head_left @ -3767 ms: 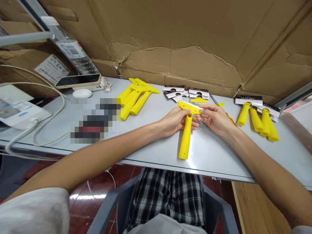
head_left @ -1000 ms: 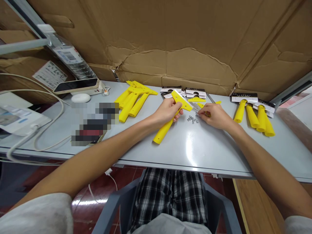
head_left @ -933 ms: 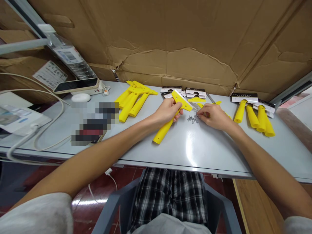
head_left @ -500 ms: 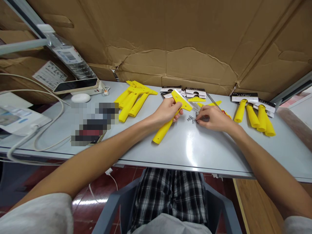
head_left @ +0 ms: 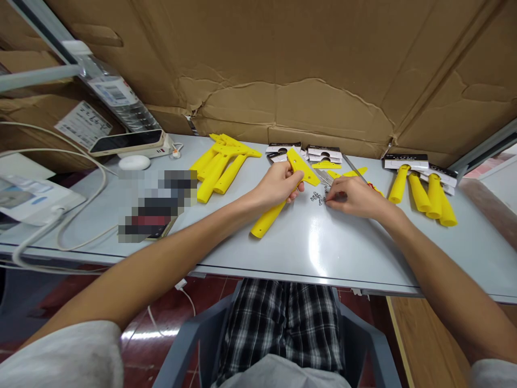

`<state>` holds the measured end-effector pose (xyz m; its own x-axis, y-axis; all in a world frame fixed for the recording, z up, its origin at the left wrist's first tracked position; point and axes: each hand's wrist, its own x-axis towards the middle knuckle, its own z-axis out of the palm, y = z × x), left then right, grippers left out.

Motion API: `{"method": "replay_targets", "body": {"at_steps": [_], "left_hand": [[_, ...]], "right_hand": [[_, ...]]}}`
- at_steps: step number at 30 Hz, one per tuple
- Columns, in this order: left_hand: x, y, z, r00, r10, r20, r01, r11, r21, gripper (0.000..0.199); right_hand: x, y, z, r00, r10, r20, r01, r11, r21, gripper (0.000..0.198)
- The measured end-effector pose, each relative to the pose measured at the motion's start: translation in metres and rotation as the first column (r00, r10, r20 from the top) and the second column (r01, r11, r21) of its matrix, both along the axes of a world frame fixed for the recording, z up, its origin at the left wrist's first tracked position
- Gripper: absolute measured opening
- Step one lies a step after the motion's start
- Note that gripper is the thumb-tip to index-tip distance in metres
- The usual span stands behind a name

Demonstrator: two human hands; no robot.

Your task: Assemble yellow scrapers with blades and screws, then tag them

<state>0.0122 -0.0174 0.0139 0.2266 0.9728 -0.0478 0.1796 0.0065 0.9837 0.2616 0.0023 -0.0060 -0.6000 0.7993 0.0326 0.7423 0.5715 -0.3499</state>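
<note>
Yellow scraper (head_left: 304, 168) gripped in left hand (head_left: 278, 186), slanting toward front edge of surface (head_left: 242, 250); right hand (head_left: 343, 195), fingers bent beside small metal pieces (head_left: 317, 198), cannot tell whether pinching one; T-shaped yellow handles (head_left: 214, 175) near back edge; carded handles (head_left: 419, 194) toward back right corner

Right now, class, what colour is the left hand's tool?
The tool is yellow, as the head view shows.
</note>
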Motion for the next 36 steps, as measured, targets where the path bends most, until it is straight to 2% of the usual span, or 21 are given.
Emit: {"method": "replay_targets", "body": {"at_steps": [6,14,19,22,26,29,32,36], "left_hand": [[-0.002,-0.001,0.003,0.998,-0.039,-0.044,0.041,0.998,0.041,0.021],[0.0,-0.002,0.006,0.995,-0.061,-0.077,0.063,0.998,0.024,0.026],[-0.001,-0.005,0.004,0.987,-0.106,-0.121,0.113,0.992,0.053,0.026],[-0.002,-0.009,0.0,0.971,-0.138,-0.194,0.162,0.98,0.113,0.023],[-0.001,-0.013,-0.006,0.941,-0.137,-0.31,0.213,0.951,0.226,0.016],[0.0,-0.015,-0.009,0.917,-0.133,-0.377,0.246,0.931,0.27,0.013],[0.001,-0.016,-0.01,0.89,-0.156,-0.428,0.287,0.921,0.262,0.013],[0.003,-0.018,-0.01,0.871,-0.164,-0.463,0.307,0.918,0.252,0.014]], "right_hand": [[0.0,0.001,0.0,1.0,0.01,0.002,-0.01,1.0,0.006,0.02],[0.0,0.002,-0.005,1.0,-0.019,0.013,0.018,0.999,0.038,0.024],[0.0,0.0,0.001,0.989,-0.081,-0.126,0.092,0.992,0.089,0.025],[-0.003,-0.003,0.006,0.931,-0.125,-0.344,0.157,0.985,0.067,0.029],[-0.013,-0.008,0.004,0.776,-0.127,-0.618,0.129,0.991,-0.041,0.041],[-0.024,-0.012,-0.002,0.697,-0.139,-0.704,0.115,0.99,-0.082,0.045],[-0.034,-0.017,-0.007,0.647,-0.136,-0.75,0.127,0.989,-0.07,0.043],[-0.042,-0.022,-0.009,0.65,-0.107,-0.752,0.142,0.99,-0.018,0.035]]}}
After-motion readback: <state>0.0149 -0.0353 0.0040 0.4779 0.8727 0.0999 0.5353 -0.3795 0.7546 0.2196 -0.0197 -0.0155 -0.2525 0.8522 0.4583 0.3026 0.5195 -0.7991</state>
